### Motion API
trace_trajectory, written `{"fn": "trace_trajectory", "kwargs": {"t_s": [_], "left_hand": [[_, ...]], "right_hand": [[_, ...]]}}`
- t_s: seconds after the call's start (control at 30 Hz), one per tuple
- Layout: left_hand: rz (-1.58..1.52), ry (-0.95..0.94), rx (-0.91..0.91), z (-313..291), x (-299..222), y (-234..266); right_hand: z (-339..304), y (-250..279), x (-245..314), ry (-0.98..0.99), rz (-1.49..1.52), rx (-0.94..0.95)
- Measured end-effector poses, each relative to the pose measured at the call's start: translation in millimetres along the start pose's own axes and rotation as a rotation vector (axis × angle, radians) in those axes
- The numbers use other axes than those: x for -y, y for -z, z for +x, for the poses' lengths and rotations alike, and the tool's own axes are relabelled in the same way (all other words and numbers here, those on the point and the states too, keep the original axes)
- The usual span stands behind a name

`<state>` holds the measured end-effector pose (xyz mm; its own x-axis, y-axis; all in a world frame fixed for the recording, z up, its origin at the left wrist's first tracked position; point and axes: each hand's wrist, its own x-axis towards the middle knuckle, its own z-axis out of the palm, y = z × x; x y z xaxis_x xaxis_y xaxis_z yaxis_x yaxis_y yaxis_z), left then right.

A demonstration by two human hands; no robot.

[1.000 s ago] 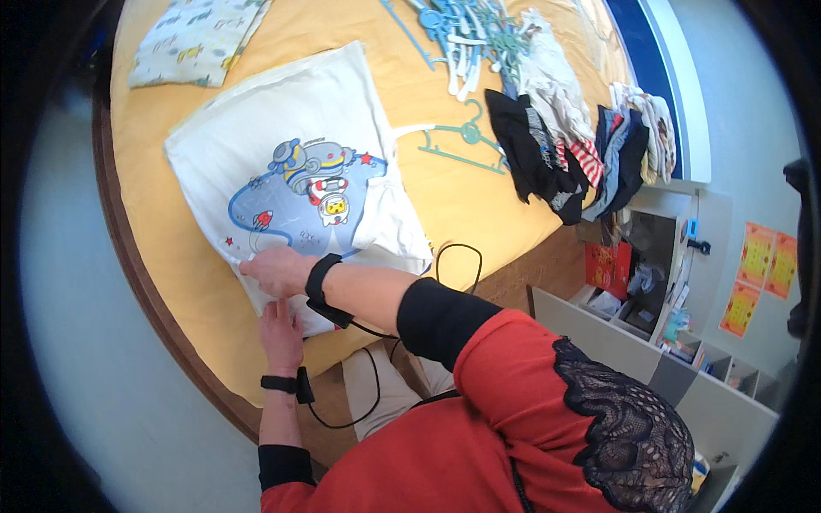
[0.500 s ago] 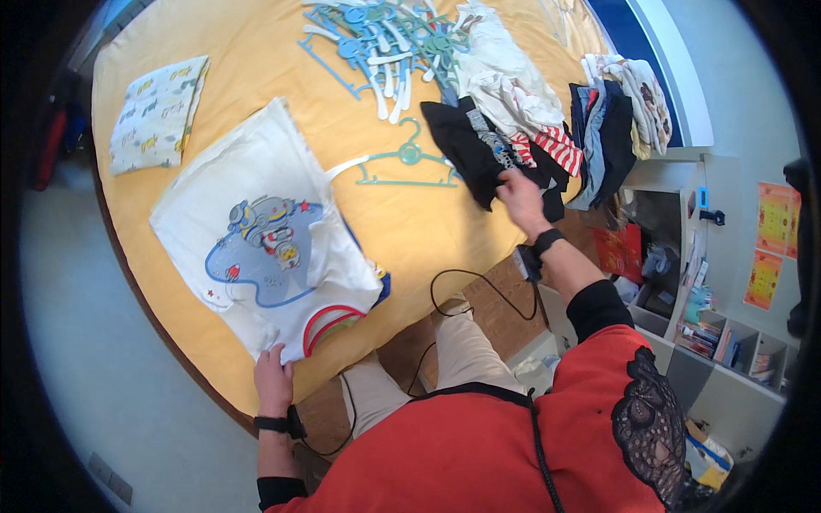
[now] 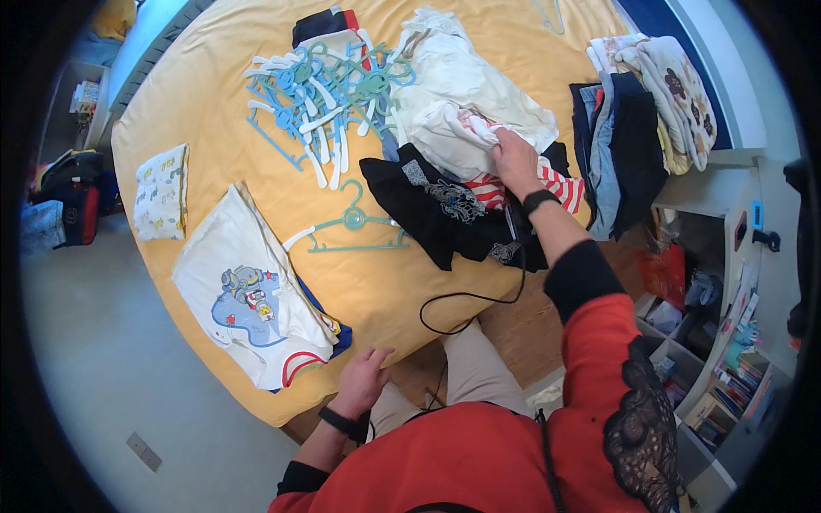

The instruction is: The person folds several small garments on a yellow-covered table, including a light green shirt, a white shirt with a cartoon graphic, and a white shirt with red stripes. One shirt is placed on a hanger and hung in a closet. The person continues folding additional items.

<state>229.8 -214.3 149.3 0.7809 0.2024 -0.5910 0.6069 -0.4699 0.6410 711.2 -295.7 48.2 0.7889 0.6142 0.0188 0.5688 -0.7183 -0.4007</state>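
Note:
My right hand [image 3: 516,162] is closed on a white garment [image 3: 451,137] in the heap at the right of the bed. Red-and-white striped cloth [image 3: 560,186] lies beside and under that hand. Just nearer is a black garment [image 3: 389,197] with a grey print. My left hand [image 3: 363,378] hovers by the bed's near edge, fingers stretched out and holding nothing. Beyond it to the left, a white T-shirt [image 3: 295,329] with a cartoon print and red neckline lies flat on other clothing. A single green hanger [image 3: 354,219] rests between T-shirt and black garment.
Blue, green and white hangers [image 3: 321,107] are piled toward the bed's far side. A folded patterned cloth [image 3: 161,192] lies at the left; folded clothes [image 3: 629,137] are stacked at the right edge. A black cable [image 3: 428,318] loops near my legs. Open shelves [image 3: 727,393] stand at right.
My right hand has left the black garment and moved up to the white one. My left hand has let go of the T-shirt and drawn back to the right. The view has shifted.

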Motion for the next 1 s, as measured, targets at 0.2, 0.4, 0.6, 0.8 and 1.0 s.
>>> {"fn": "trace_trajectory", "kwargs": {"t_s": [0.2, 0.4, 0.6, 0.8, 1.0], "left_hand": [[-1.085, 0.116, 0.131, 98.8, -51.2, 24.9], [-1.345, 0.258, 0.107, 122.5, -96.1, 31.7], [-0.589, 0.146, -0.152, 102.8, -137.6, 47.0], [0.134, -0.622, 0.347, 66.5, -211.5, 79.3], [0.062, -0.957, 0.638, 9.6, -269.2, 86.9]], "right_hand": [[-134.4, 98.7, 78.1, 0.482, 0.524, 0.272], [-230.8, 120.6, 115.4, 0.57, 0.712, 0.895], [-213.7, 145.1, 95.7, 0.446, 0.839, 0.571], [-184.3, 200.8, 62.2, 0.244, 0.752, 0.013], [-260.3, 221.8, 87.9, 0.184, 1.248, 0.712]]}}
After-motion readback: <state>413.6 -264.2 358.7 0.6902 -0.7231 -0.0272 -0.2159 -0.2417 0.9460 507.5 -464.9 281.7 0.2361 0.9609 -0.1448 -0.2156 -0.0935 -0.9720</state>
